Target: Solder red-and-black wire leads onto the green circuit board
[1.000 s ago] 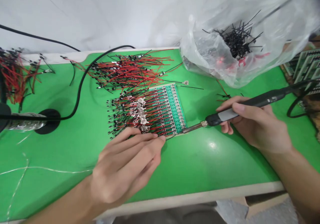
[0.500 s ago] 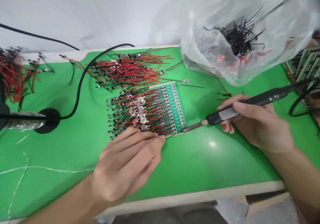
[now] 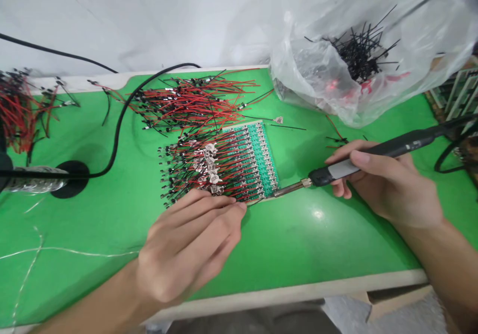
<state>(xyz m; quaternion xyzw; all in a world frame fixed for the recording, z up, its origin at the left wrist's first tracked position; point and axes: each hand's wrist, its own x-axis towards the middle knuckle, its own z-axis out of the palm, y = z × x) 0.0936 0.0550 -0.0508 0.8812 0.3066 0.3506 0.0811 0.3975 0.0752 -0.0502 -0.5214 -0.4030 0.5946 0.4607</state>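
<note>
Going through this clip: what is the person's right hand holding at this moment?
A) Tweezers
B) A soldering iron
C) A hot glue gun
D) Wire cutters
B. The right hand grips a soldering iron like a pen, with its metal tip reaching the edge of the green circuit board.

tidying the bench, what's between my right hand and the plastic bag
A few loose red and black wires lie on the green mat, in the head view.
</note>
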